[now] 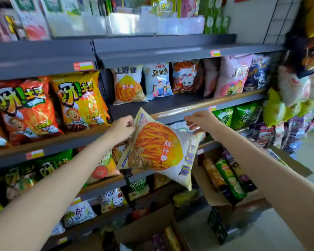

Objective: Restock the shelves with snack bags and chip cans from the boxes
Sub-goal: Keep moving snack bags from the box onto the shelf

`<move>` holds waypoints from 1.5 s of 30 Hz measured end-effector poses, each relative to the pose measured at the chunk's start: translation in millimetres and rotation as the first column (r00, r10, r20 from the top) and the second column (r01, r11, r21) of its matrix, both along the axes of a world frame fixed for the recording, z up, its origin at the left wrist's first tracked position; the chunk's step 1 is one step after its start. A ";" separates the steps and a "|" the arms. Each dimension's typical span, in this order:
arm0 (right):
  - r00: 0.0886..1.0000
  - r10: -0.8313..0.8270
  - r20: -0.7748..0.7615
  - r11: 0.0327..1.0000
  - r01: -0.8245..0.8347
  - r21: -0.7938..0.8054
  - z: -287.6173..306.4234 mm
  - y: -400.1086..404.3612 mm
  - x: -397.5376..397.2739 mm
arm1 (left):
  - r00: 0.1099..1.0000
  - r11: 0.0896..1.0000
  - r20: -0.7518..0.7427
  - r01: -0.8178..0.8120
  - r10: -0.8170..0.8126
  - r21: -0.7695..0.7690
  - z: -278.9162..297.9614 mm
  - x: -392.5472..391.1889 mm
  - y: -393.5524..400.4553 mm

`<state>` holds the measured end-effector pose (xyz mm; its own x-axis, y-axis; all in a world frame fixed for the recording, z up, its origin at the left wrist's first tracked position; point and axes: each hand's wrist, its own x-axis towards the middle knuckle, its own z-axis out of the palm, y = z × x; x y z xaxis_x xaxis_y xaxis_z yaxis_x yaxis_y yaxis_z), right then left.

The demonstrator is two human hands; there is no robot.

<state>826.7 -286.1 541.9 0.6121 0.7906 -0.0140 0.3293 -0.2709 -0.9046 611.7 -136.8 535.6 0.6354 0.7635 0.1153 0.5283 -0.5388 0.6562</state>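
Observation:
A pale yellow snack bag (158,147) with orange sticks printed on it hangs tilted in front of the middle shelf (181,104). My left hand (122,128) grips its upper left corner. My right hand (200,122) pinches its right edge. A matching bag (128,86) stands upright on that shelf, just above and left of the held one. Below right, an open cardboard box (203,182) holds several chip cans (228,178) lying side by side.
Orange and yellow potato snack bags (49,104) fill the shelf at left. Other snack bags (232,77) stand to the right of the matching bag, with bare shelf in front of them. Hanging snack packs (297,87) crowd the right side. Another open box (152,232) sits low in the middle.

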 end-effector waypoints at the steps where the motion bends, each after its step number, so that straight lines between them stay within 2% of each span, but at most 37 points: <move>1: 0.998 -0.039 0.044 0.998 0.038 0.042 6.8 -2.1 16.1 | 0.999 0.999 0.038 -0.032 0.033 -0.031 5.4 13.6 -2.7; 3: 0.965 -0.143 0.220 0.989 0.128 0.077 20.1 -7.1 49.1 | 0.990 0.991 0.064 -0.121 0.124 -0.053 10.5 40.3 -6.5; 5: 0.895 -0.239 0.376 0.971 0.214 0.108 32.4 -14.3 74.3 | 0.964 0.967 0.136 -0.210 0.229 -0.142 7.8 63.1 -5.6; 7: 0.871 -0.302 0.387 0.952 0.258 0.163 36.6 -15.7 92.5 | 0.916 0.929 0.220 -0.282 0.334 -0.238 6.1 78.9 -8.3; 9: 0.894 -0.361 0.265 0.931 0.331 0.152 26.2 -12.2 104.6 | 0.882 0.912 0.242 -0.372 0.405 -0.174 4.7 87.6 -13.7; 10: 0.927 -0.347 0.139 0.937 0.337 0.092 16.3 -10.1 103.8 | 0.872 0.905 0.243 -0.414 0.425 -0.100 5.0 90.0 -16.5; 12: 0.959 -0.221 -0.179 0.975 0.212 -0.066 -7.5 -5.8 91.2 | 0.864 0.891 0.278 -0.450 0.419 0.056 6.2 94.0 -23.3; 14: 0.927 -0.070 -0.369 0.986 0.008 -0.167 -24.0 -3.1 68.7 | 0.873 0.896 0.318 -0.425 0.369 0.127 5.5 98.0 -29.3; 17: 0.767 0.121 -0.631 0.984 -0.178 -0.028 -25.2 9.8 39.6 | 0.885 0.877 0.347 -0.408 0.311 0.253 3.0 100.2 -43.0; 20: 0.565 0.160 -0.809 0.987 -0.103 0.123 -5.1 23.8 30.4 | 0.912 0.853 0.388 -0.304 0.133 0.424 3.1 94.9 -60.0; 22: 0.521 0.157 -0.839 0.986 -0.033 0.164 8.8 31.0 28.4 | 0.948 0.804 0.320 -0.189 -0.001 0.564 2.2 86.8 -62.5; 24: 0.564 0.164 -0.809 0.981 -0.011 0.192 17.2 38.2 22.3 | 0.966 0.791 0.254 -0.119 -0.048 0.601 -0.6 76.2 -59.2; 26: 0.619 0.123 -0.776 0.979 0.052 0.196 18.0 46.2 9.4 | 0.970 0.816 0.236 -0.087 -0.062 0.571 -4.9 62.2 -55.1; 29: 0.737 -0.045 -0.675 0.965 0.207 0.163 12.3 60.3 -3.3 | 0.982 0.862 0.165 -0.004 -0.093 0.507 -15.3 38.7 -40.2; 30: 0.807 -0.110 -0.581 0.955 0.248 0.164 10.8 64.1 -2.6 | 0.983 0.875 0.147 0.027 -0.112 0.484 -17.8 31.8 -33.1; 31: 0.893 -0.172 -0.415 0.952 0.259 0.164 11.1 68.1 0.7 | 0.982 0.880 0.152 0.026 -0.111 0.473 -18.8 25.4 -25.5; 32: 0.959 -0.220 -0.176 0.960 0.246 0.137 14.5 72.6 3.7 | 0.980 0.889 0.184 -0.013 -0.080 0.457 -20.6 19.9 -17.4; 33: 0.964 -0.254 0.072 0.965 0.248 0.089 19.6 75.6 7.3 | 0.975 0.898 0.220 -0.062 -0.040 0.436 -20.0 16.3 -11.4; 34: 0.925 -0.258 0.280 0.966 0.255 0.048 26.3 79.2 8.7 | 0.968 0.907 0.249 -0.106 0.001 0.409 -19.8 14.9 -6.3; 36: 0.835 -0.207 0.510 0.972 0.235 0.010 37.9 96.2 6.4 | 0.955 0.919 0.289 -0.176 0.071 0.354 -20.8 18.5 5.7; 38: 0.827 -0.157 0.540 0.983 0.181 0.008 45.6 121.0 -0.4 | 0.943 0.925 0.302 -0.231 0.138 0.300 -20.2 28.1 18.3; 40: 0.862 -0.156 0.482 0.986 0.165 0.022 44.4 148.7 -8.6 | 0.928 0.924 0.311 -0.290 0.207 0.250 -18.8 39.0 33.0; 45: 0.853 -0.250 0.458 0.967 0.247 0.069 23.6 192.0 -21.9 | 0.925 0.916 0.277 -0.327 0.260 0.234 -11.0 61.6 73.8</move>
<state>804.8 -94.1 565.4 0.7237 0.6103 0.3222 0.6299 -0.3935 -0.6696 673.3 -63.0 524.5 0.3156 0.8289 0.4619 0.5384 -0.5572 0.6322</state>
